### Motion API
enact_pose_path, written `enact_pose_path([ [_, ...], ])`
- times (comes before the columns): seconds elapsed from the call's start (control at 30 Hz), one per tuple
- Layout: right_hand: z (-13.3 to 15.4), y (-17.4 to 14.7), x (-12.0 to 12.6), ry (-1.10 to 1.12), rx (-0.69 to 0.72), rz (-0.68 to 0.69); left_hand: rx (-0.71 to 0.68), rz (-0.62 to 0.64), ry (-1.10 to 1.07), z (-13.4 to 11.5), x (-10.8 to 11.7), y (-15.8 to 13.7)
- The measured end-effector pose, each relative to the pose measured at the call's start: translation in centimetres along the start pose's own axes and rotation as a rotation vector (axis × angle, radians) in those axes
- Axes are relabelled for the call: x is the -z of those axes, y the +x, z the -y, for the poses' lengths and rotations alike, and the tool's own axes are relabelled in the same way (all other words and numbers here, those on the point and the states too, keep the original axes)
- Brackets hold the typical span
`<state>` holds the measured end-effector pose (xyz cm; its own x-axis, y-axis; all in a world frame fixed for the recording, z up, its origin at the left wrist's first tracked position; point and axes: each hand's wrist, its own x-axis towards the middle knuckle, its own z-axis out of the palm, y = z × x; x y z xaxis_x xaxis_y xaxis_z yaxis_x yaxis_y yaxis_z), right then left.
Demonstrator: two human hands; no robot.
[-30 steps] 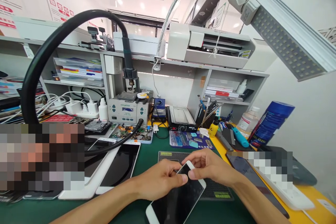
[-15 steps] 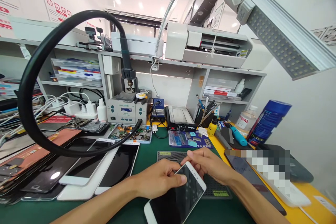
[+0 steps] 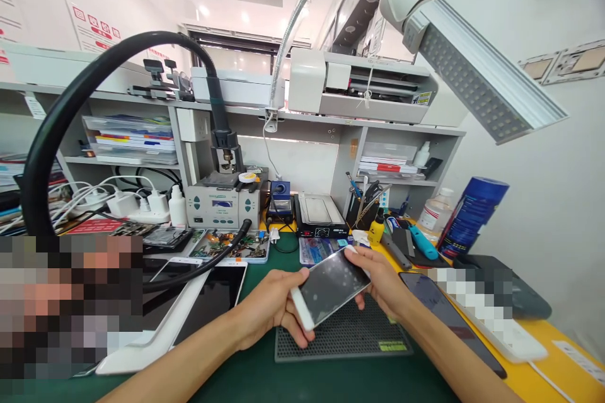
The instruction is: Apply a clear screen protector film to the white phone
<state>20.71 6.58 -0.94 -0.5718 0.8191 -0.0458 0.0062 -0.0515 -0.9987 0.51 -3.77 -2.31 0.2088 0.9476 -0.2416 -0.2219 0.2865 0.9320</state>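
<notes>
White-ended phone (image 3: pixel 331 286) hanging tilted over dark perforated mat (image 3: pixel 338 345), pale spots showing on screen. Left hand (image 3: pixel 275 303) gripping one end, thumb on top, fingers beneath; right hand (image 3: pixel 380 272) holding other end. Mat lying on green work surface (image 3: pixel 246 368). Dark slab (image 3: pixel 447 318) resting right, black-screened device (image 3: pixel 220 289) left, grey control box (image 3: pixel 224 206) standing behind, lamp (image 3: pixel 477 82) hanging upper right.

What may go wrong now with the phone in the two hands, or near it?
The left hand and right hand grip the phone near opposite ends, so it might slip and drop on the mat.

The black hose appears to run across the tray of small parts; a knock to it could perhaps disturb them.
</notes>
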Motion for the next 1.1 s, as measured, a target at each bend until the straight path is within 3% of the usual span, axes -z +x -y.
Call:
enact_pose_path([
  [0.13, 0.5, 0.2, 0.8, 0.031, 0.029, -0.117, -0.016, -0.089, -0.152, -0.3, 0.7, 0.3],
  [0.37, 0.0, 0.1, 0.3, 0.011, 0.077, -0.071, -0.119, -0.137, 0.009, 0.2, 0.2, 0.1],
  [0.63, -0.6, 0.2, 0.0, 0.044, 0.108, -0.096, -0.185, -0.054, 0.081, 0.8, 0.2, 0.4],
  [1.1, -0.4, 0.2, 0.1, 0.02, 0.133, -0.123, -0.205, 0.107, -0.023, 0.6, 0.1, 0.0],
])
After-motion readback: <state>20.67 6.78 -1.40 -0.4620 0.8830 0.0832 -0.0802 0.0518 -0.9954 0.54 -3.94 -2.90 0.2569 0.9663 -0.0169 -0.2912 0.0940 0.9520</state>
